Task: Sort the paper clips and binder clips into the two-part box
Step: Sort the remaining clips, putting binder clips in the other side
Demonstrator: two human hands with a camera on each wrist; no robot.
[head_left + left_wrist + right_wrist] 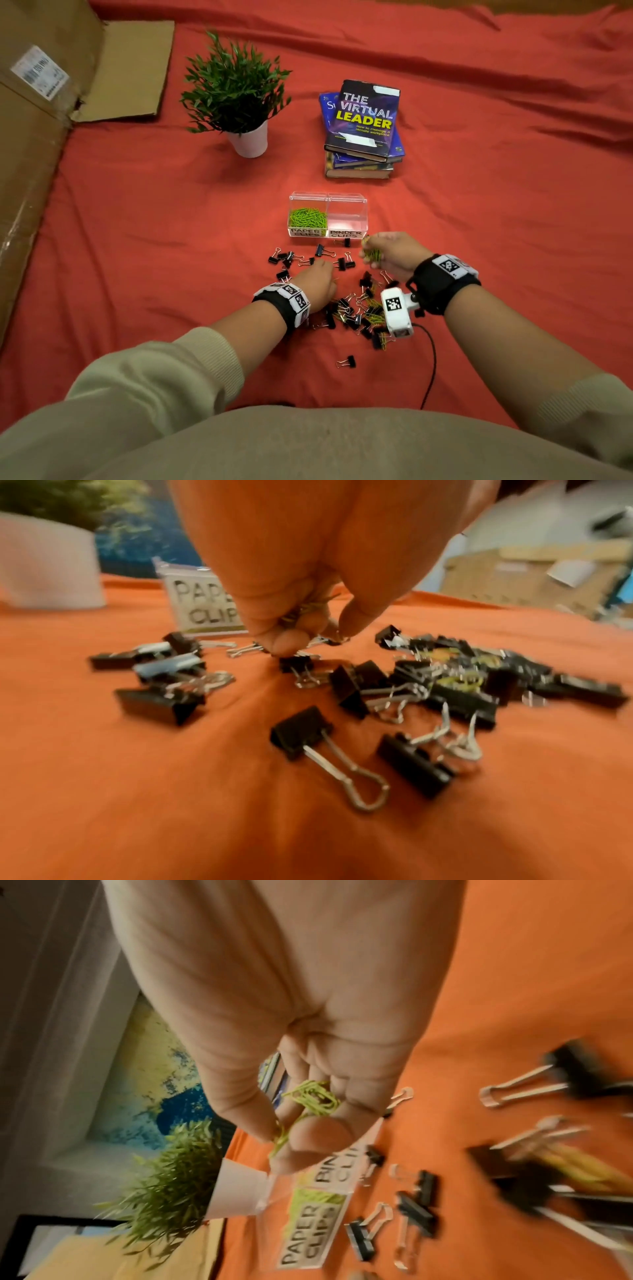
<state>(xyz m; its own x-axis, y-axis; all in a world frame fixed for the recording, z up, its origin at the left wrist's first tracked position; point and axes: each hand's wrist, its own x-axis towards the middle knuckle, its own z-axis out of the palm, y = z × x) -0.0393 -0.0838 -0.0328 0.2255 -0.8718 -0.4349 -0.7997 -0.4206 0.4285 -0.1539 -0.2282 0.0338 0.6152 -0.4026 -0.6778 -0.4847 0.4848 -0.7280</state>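
Note:
A clear two-part box (346,200) stands on the red cloth. Its left part, labelled PAPER CLIPS (306,1231), holds green paper clips (307,216); the part labelled BINDER CLIPS looks empty. Black binder clips (356,315) mixed with some green paper clips lie scattered in front of the box. My right hand (368,253), just right of the box front, holds a bunch of green paper clips (313,1099) in curled fingers. My left hand (325,269) reaches down among the binder clips (445,685), its fingertips (284,642) pinching a few thin wire clips, too blurred to name.
A potted plant (239,92) and a stack of books (363,130) stand behind the box. A large cardboard box (41,137) lines the left side. A black cable (431,359) runs from my right wrist. One binder clip (346,361) lies apart, nearer me.

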